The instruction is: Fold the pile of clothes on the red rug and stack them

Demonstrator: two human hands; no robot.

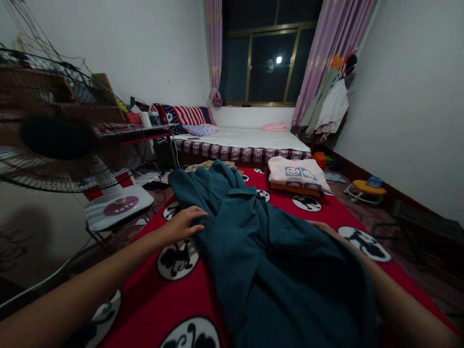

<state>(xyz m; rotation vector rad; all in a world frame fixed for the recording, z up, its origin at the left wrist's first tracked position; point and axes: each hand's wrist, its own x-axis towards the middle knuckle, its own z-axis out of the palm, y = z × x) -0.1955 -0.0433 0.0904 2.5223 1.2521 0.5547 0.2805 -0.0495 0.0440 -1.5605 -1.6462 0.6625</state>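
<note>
A large dark teal garment (235, 237) lies rumpled across the red blanket (141, 280), its near part raised and bunched toward me. I cannot make out what kind of garment it is. At its left edge is my left hand (186, 223), fingers stretched out and thumb apart, the fingertips touching the cloth. My right hand (319, 225) is on the other side, mostly hidden behind a raised fold, with the forearm running along the cloth. Its fingers do not show. Beyond the garment, to the right, lies a folded pale pink shirt (297, 170) with a smiley print, on top of folded orange cloth (295, 189).
A standing fan (58, 137) is close on the left, by a cluttered desk (136, 133). Patterned tan cloth (203, 166) lies at the blanket's far edge. Behind is a bed (246, 139). A yellow stool (368, 187) and a dark folding stool (424, 222) stand right.
</note>
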